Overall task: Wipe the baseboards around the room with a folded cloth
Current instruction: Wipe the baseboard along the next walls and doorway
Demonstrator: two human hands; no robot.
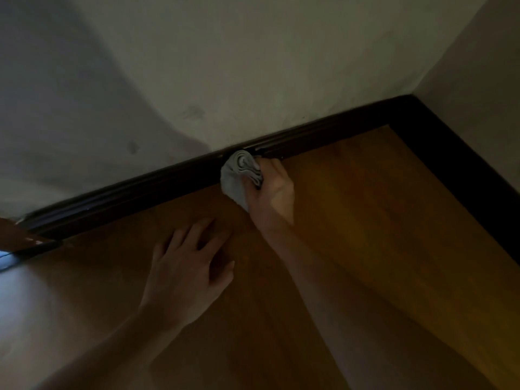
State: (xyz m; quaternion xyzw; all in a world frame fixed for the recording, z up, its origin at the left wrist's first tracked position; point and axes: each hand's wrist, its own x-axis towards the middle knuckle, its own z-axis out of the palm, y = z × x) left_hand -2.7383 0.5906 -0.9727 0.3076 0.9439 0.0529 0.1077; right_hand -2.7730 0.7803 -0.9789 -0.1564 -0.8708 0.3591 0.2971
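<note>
Head view: the right hand is clutching a folded grey cloth against the dark wooden baseboard at frame centre; the left hand is resting spread on the floor. Much baseboard seemingly remains.

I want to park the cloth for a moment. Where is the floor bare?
Bare floor lies right of the right hand, up to the corner baseboard. Crowded: between the left hand, the cloth and the right forearm.
</note>
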